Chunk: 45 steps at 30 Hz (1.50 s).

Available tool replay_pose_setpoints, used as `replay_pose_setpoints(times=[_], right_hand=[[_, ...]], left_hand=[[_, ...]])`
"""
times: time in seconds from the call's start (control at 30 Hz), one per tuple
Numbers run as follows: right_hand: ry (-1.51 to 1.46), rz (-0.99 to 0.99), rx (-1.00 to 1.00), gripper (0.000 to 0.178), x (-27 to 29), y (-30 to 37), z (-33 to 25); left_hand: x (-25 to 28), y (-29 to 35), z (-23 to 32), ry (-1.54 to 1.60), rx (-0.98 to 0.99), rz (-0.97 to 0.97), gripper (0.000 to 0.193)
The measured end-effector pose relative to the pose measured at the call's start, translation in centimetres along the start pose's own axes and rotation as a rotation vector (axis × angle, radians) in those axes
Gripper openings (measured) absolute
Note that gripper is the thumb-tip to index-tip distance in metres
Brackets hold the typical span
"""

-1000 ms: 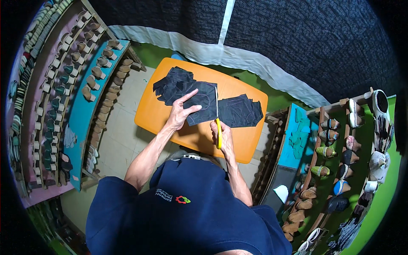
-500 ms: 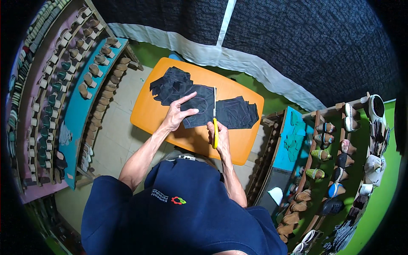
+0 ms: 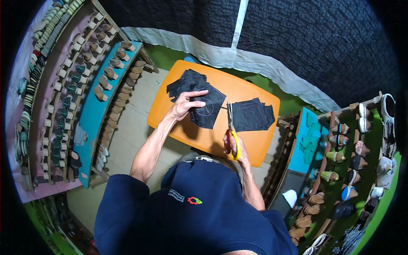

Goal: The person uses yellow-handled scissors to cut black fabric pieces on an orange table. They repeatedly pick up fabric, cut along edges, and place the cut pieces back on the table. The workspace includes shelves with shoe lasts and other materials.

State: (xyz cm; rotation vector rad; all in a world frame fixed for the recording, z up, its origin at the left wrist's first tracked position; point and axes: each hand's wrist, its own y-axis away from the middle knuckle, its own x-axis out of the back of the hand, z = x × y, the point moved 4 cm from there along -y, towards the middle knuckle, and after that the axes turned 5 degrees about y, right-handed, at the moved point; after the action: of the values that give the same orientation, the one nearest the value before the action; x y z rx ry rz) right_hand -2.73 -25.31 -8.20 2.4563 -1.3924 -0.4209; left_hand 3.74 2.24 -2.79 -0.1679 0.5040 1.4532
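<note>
My left hand [image 3: 183,106] grips a piece of black fabric [image 3: 211,111] with pale curved outlines drawn on it. Its thumb and forefinger lie along the top face, and the other fingers are hidden. The piece hangs tilted above an orange table [image 3: 187,138]. In my right hand [image 3: 238,146] is a pair of scissors [image 3: 230,121] with yellow and red handles, blades pointing away from me and slightly apart. The blades stand just right of the held fabric, between it and a flat black fabric stack [image 3: 255,114]. Crumpled black fabric pieces [image 3: 187,79] lie beyond my left hand.
Shelves of shoes [image 3: 87,57] and a turquoise board [image 3: 94,123] stand on the left. To the right, a turquoise surface with green scraps [image 3: 310,138] adjoins a shoe rack [image 3: 335,157]. A dark patterned curtain [image 3: 293,46] with pale edging hangs behind the table.
The held fabric has turned and come away from the stack on the right. The scissors have moved off it to the right, their blades parting. The whole view has shifted slightly.
</note>
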Motion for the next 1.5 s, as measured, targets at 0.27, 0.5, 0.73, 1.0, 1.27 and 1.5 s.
replay_pose_setpoints(times=[0.27, 0.5, 0.73, 1.0, 1.27, 1.5], right_hand=[[0.352, -0.080, 0.013, 0.051, -0.5, 2.2, -0.5], [0.358, -0.060, -0.059, 0.052, -0.8, 1.9, -2.3], [0.362, -0.017, -0.050, 0.054, -0.5, 1.0, -1.5], [0.390, 0.009, -0.078, 0.053, -0.3, 1.2, -2.4], [0.357, 0.022, -0.095, 0.053, -0.3, 1.5, -2.5], [0.327, 0.037, -0.068, 0.050, -0.1, 1.3, -1.9]], left_hand=[[1.0, 0.0, 2.4, -0.199, 0.128, -0.191, 0.061], [0.8, -0.3, 1.9, -0.258, 0.151, -0.263, 0.064], [0.5, -0.4, 1.8, -0.275, 0.164, -0.280, 0.065], [0.5, -0.4, 1.7, -0.284, 0.174, -0.283, 0.065], [0.6, -0.6, 1.6, -0.276, 0.189, -0.283, 0.065], [0.9, -0.7, 1.3, -0.290, 0.181, -0.289, 0.065]])
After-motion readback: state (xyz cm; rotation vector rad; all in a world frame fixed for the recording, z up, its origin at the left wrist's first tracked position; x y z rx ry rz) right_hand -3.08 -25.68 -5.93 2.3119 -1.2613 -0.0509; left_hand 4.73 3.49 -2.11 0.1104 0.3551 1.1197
